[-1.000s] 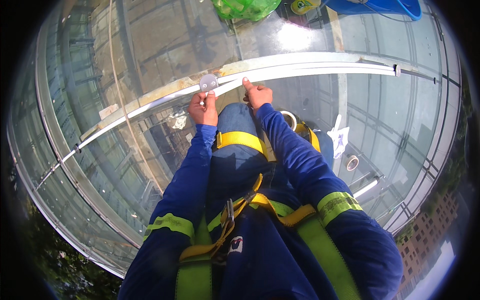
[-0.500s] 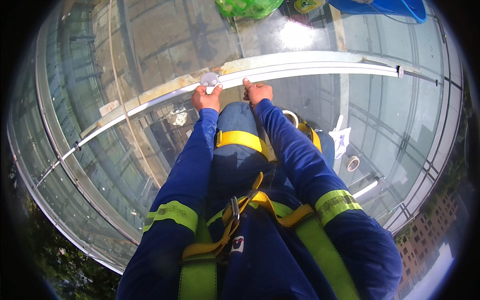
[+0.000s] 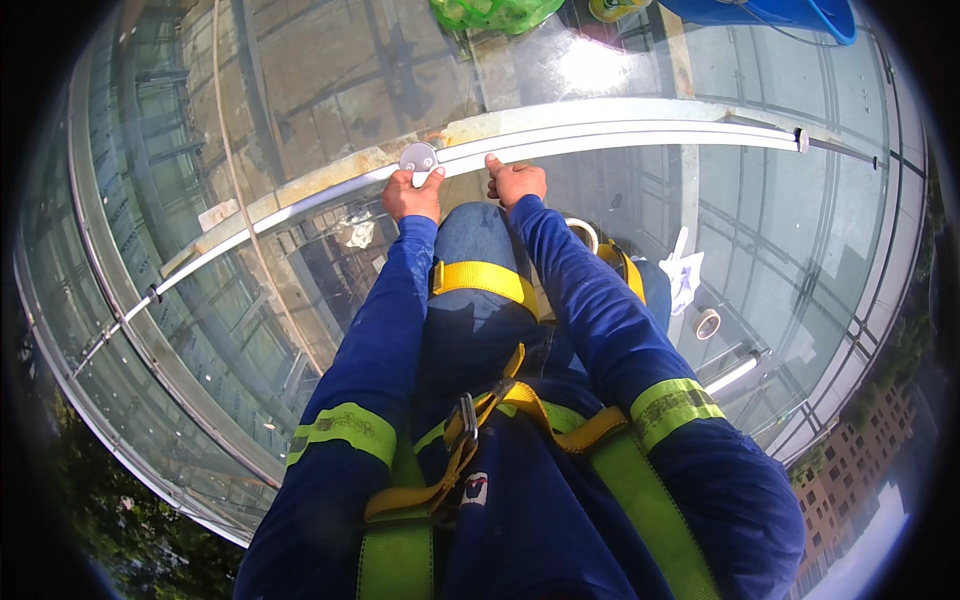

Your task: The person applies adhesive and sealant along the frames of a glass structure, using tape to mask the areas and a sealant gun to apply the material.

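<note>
A round grey disc (image 3: 418, 157) with two small round fittings lies against a long white strip (image 3: 620, 138) that runs across the glass. My left hand (image 3: 412, 199) is closed at the near edge of the disc, thumb and fingers pinching it where a small white part shows. A little to the right, my right hand (image 3: 518, 184) rests at the strip's near edge. One of its digits points up onto the strip and the others are curled; whether anything is between them is hidden.
Glass panels (image 3: 330, 70) surround me. Along the far edge are a green bag (image 3: 497, 12), a yellow container (image 3: 615, 8) and a blue bucket (image 3: 790, 15). Tape rolls (image 3: 706, 324) and a white cloth (image 3: 682, 280) lie at right. A rope (image 3: 240, 180) crosses the left side.
</note>
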The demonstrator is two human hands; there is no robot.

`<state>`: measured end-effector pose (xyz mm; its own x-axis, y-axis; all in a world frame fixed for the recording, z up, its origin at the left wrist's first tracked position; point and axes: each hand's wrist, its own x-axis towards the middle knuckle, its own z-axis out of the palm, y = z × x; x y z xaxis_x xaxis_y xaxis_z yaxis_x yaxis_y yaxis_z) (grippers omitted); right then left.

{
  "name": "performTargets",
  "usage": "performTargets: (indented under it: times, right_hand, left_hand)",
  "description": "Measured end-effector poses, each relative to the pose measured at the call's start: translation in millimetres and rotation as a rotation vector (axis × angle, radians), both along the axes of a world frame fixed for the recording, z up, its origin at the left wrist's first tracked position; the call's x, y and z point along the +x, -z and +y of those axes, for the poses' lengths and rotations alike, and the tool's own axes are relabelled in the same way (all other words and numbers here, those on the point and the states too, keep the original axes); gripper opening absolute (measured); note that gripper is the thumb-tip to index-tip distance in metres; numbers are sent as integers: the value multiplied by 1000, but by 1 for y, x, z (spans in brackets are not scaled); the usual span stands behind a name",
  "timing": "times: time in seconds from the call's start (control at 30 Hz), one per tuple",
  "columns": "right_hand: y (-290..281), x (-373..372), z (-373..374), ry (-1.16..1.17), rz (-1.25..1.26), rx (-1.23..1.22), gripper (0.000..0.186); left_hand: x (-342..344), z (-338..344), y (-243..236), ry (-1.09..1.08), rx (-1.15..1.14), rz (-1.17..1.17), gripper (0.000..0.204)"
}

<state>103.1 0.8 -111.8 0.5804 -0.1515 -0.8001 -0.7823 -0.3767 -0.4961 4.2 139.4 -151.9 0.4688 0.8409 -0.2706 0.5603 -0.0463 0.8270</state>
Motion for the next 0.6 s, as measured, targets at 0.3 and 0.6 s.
performTargets:
  times: [0.3, 0.6]
  right_hand:
    - [1, 0, -5, -88, -28, -99, 39]
    - [1, 3, -5, -221, -14, -176, 44]
  left_hand:
    - [10, -13, -9, 55, 161, 216, 48]
    - [15, -12, -7, 93, 213, 301, 49]
